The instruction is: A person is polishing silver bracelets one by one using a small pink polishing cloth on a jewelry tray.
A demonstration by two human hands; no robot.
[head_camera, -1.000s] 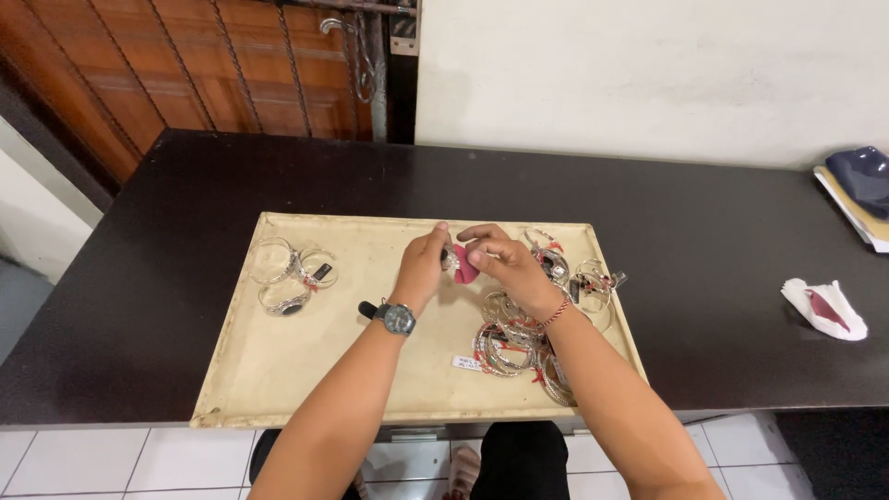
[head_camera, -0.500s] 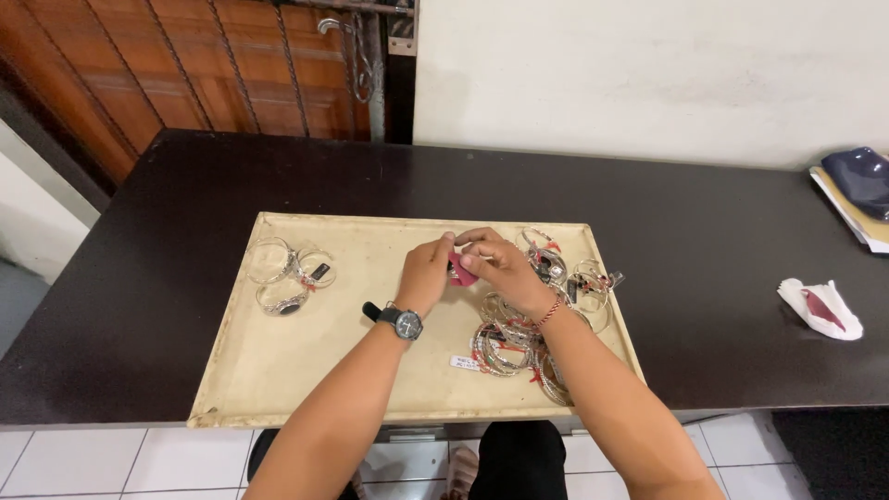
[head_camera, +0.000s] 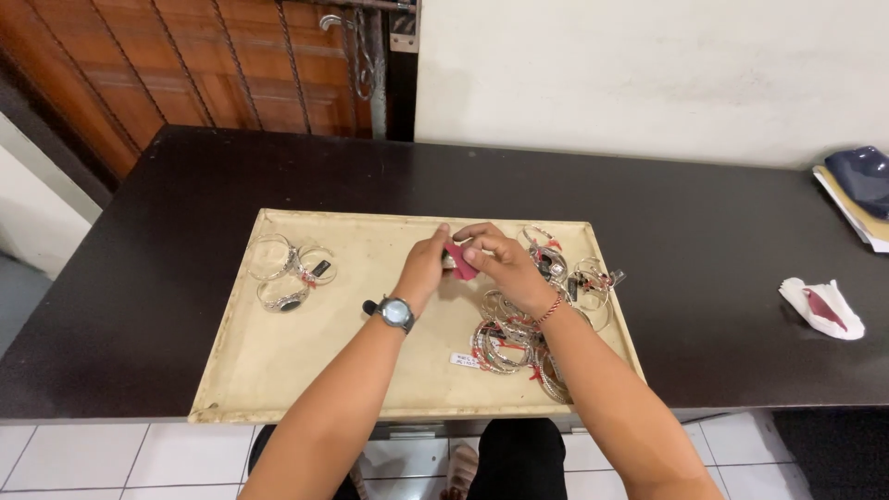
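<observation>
My left hand (head_camera: 424,267) and my right hand (head_camera: 500,263) meet over the middle of a beige tray (head_camera: 278,370). Between their fingers they pinch a small dark red cloth (head_camera: 460,261), which seems wrapped around a small item that I cannot make out. A wristwatch sits on my left wrist and a red cord bracelet on my right. A heap of silver bangles (head_camera: 519,338) with small tags lies just under my right forearm. More bangles (head_camera: 574,273) lie at the tray's right edge.
Three silver bangles (head_camera: 287,273) lie apart at the tray's left. The tray rests on a dark table (head_camera: 139,241). A white cloth with a red piece (head_camera: 822,307) lies at the right. Papers and a dark blue object (head_camera: 861,185) sit at the far right edge.
Both hands stay together over the tray's middle, working the red cloth. Fingers shift slightly; nothing else has moved.
</observation>
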